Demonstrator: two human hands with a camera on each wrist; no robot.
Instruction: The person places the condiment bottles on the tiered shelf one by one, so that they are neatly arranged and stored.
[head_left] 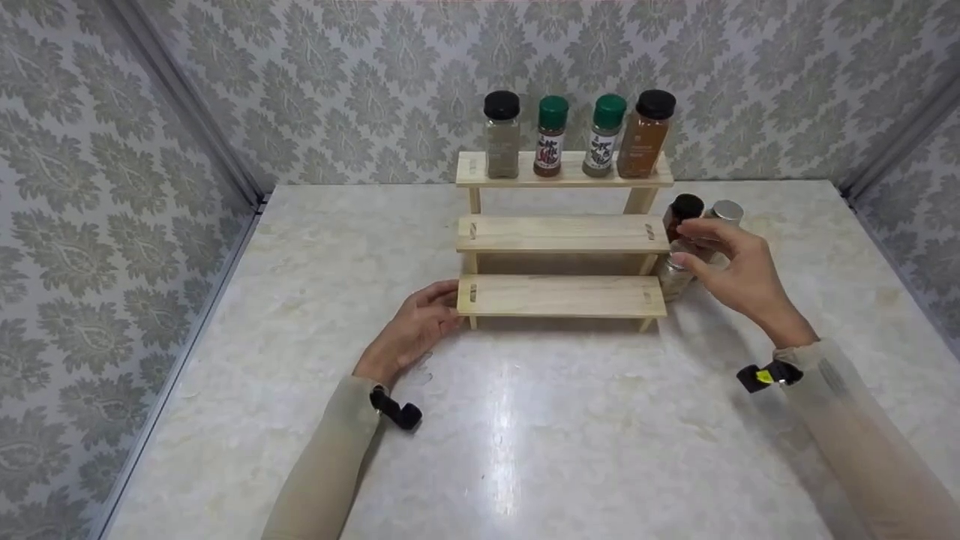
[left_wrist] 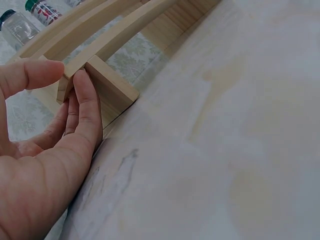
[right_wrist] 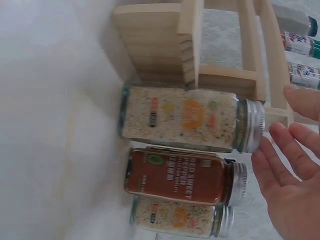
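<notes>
A three-tier wooden rack (head_left: 562, 295) stands on the table. My left hand (head_left: 412, 330) holds the left end of its lowest shelf, thumb and forefinger at the board's corner in the left wrist view. Beside the rack's right end, my right hand (head_left: 739, 274) hovers around several upright spice jars, fingers spread. In the right wrist view its fingertips are at the silver lid of a jar of pale speckled seasoning (right_wrist: 180, 117). A red sweet pepper jar (right_wrist: 177, 175) and another pale seasoning jar (right_wrist: 172, 216) stand beside that one. A dark-lidded jar (head_left: 684, 212) is partly hidden behind the right hand.
On the top shelf stand a black-lidded grey-brown spice jar (head_left: 502, 142), two green-capped bottles, one with red contents (head_left: 550, 142) and one greyish (head_left: 601, 142), and a black-lidded orange-brown jar (head_left: 645, 142). A patterned wall (head_left: 360, 112) rises behind the marbled table (head_left: 315, 247).
</notes>
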